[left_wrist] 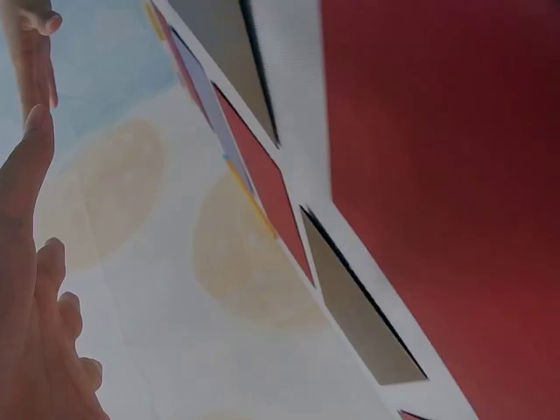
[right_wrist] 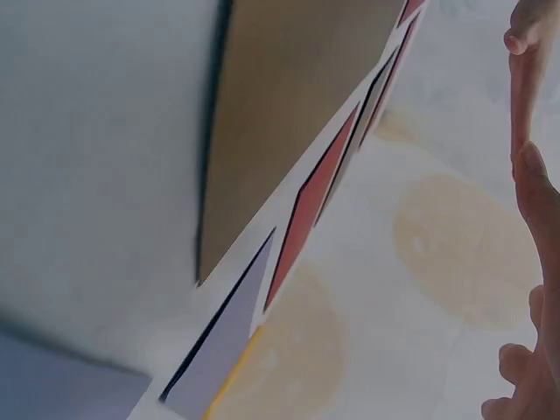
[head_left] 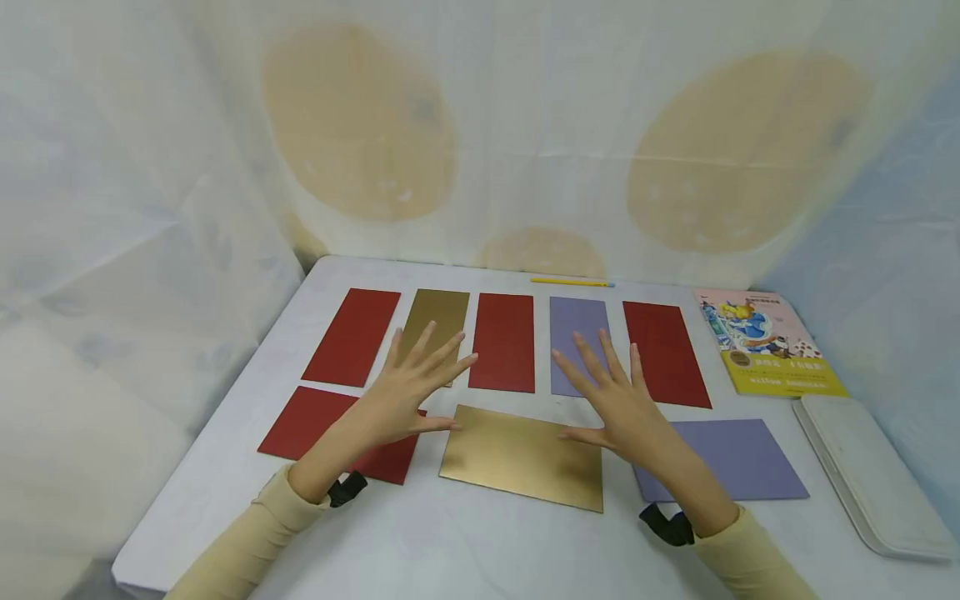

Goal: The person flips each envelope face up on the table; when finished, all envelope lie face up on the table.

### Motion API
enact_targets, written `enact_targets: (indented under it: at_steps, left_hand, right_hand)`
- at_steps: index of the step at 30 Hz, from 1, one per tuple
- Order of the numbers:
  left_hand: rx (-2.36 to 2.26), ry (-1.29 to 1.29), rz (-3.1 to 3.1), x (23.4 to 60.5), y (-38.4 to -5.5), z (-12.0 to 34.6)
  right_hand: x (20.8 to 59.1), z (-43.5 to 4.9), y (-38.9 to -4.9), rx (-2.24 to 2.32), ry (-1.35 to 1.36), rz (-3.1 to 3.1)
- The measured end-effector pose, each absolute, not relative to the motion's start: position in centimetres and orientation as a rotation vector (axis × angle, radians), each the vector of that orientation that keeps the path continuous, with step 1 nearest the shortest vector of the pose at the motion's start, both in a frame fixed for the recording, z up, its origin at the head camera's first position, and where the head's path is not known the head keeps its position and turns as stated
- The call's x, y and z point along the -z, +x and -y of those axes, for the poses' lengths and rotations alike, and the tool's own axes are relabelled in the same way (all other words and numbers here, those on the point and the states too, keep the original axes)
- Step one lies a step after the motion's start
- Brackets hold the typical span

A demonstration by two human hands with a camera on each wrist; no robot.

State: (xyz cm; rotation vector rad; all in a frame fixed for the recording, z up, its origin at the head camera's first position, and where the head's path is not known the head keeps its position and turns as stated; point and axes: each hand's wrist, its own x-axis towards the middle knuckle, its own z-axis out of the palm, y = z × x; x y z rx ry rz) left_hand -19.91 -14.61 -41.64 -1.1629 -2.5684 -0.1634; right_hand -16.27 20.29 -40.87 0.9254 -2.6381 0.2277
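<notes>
A smooth, plain gold panel (head_left: pixel 517 458), thin and rectangular with a metallic sheen, lies flat on the white table (head_left: pixel 390 550) at the lower center of the head frame, as my left hand (head_left: pixel 408 392) and right hand (head_left: pixel 618 404) hover above with fingers spread wide and straight, grasping nothing.

My thumbs reach in from either side, their tips covering small parts of the panel near its top edge.

A red panel (head_left: pixel 311 417) lies at lower left, partly hidden by my left forearm; a purple panel (head_left: pixel 742 458) at lower right is partly covered by my right. Across the middle of the frame stands a row: left red panel (head_left: pixel 351 337), darker gold panel (head_left: pixel 442 310), middle red panel (head_left: pixel 502 342), upright-lying purple panel (head_left: pixel 577 317) and right red panel (head_left: pixel 667 354), with my fingers overlapping the second and fourth. A yellow pencil (head_left: pixel 572 282) lies beyond; an illustrated book (head_left: pixel 772 342) and a white case (head_left: pixel 873 475) line the right side.

The gold panel's long axis runs left to right, slanting slightly down toward the lower right.
</notes>
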Motion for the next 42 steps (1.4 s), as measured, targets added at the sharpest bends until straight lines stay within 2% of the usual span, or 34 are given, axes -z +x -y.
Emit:
enact_targets:
  at_steps: [25,33,42]
  left_hand:
    - [0.096,-0.869,2.739,42.4,-15.0,25.5]
    - [0.161,-0.837,2.782,43.3,-13.6,29.1]
    - [0.238,-0.844,2.822,43.9,-13.2,33.0]
  right_hand:
    - [40.8,-9.1,-18.3,-0.347,1.232,2.589]
    - [41.1,-5.9,-18.3,-0.226,1.309,2.601]
    - [42.6,-2.6,-18.8,-0.466,1.518,2.639]
